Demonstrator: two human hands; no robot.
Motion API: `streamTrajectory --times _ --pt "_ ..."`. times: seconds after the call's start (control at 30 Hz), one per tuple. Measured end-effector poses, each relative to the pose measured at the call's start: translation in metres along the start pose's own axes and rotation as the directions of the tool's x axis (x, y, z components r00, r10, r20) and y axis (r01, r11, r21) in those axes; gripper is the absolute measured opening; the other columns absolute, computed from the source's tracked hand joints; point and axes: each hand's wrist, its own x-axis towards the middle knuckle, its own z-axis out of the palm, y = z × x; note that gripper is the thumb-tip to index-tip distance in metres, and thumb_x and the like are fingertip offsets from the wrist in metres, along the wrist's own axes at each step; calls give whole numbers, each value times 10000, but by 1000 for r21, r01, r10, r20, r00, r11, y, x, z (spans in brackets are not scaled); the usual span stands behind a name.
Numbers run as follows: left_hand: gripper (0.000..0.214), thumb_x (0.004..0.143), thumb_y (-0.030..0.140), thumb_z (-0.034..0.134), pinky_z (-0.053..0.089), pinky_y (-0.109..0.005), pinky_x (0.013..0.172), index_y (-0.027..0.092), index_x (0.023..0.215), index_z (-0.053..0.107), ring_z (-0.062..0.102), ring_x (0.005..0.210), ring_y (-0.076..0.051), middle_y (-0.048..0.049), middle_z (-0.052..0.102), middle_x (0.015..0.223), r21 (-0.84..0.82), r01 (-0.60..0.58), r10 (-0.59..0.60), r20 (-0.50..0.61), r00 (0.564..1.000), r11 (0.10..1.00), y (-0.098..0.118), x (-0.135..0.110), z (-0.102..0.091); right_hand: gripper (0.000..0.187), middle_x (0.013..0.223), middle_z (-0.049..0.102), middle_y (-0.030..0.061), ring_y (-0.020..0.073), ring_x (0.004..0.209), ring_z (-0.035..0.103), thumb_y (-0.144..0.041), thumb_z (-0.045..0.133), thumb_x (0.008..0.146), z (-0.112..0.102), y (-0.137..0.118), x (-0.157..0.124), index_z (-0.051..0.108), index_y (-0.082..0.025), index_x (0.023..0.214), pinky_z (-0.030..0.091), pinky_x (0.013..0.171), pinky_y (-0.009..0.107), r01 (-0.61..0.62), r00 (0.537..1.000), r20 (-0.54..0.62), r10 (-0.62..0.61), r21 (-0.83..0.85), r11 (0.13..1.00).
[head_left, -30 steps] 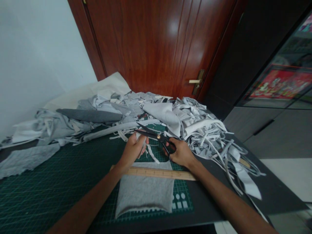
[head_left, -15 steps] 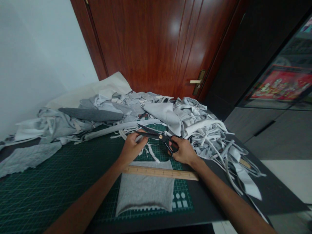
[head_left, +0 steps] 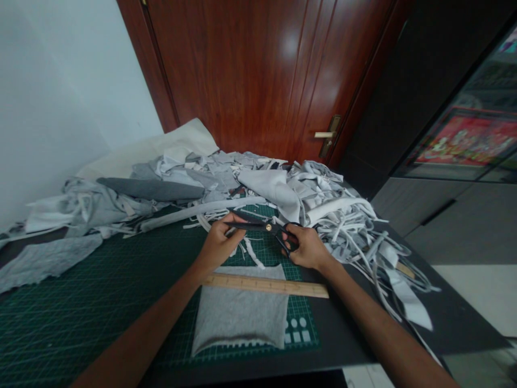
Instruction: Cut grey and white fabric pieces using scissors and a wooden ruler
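One shears loop hidden under right hand

Bare, slender left forearm and right forearm fill the lower corners of the frame, tapering at the wrists to the left hand and right hand near centre.

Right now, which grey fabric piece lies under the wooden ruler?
The rectangular light-grey knit piece on the green cutting mat; the ruler crosses its upper part, while the ragged grey scrap lies apart at left.
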Motion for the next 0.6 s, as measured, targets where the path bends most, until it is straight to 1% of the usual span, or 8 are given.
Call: streamTrajectory --times 0.13,0.27,0.4,0.5,0.6 --pt "126 837 313 641 347 -179 459 188 827 631 433 448 -73 80 512 523 -93 25 -21 46 999 995 0 1 0 165 659 581 -41 128 537 486 -172 618 674 -2 2 0 551 -237 811 338 555 233 7 1000 -3 -7 -7 1000" --pt "148 836 325 661 313 -167 406 186 821 612 404 390 -51 76 541 531 -150 68 -56 79 995 986 2 -1 1 169 680 608 -32 135 548 509 -173 624 675 -4 3 0 559 -239 816 347 560 237 6 1000 -3 -6 -7 1000" --pt "229 831 380 711 374 -181 392 196 797 579 471 380 -67 54 600 563 -196 103 -86 94 992 975 5 -3 3 173 690 617 -32 132 546 498 -162 625 677 -4 2 0 566 -238 822 347 561 235 -6 1000 0 6 -22 1000" --pt "251 835 392 719 438 -197 421 195 768 580 538 424 -88 36 624 589 -217 99 -82 88 993 971 6 -3 3 178 676 607 -40 128 545 492 -152 627 672 -3 0 1 559 -238 811 344 566 232 -4 1000 14 4 -22 1000" --pt "239 828 378 719 458 -203 440 190 753 593 567 455 -98 26 636 604 -211 84 -71 68 995 974 7 -2 4 189 679 608 -40 128 550 495 -143 626 669 -3 0 1 558 -237 818 344 568 230 2 1000 3 -2 -23 1000"
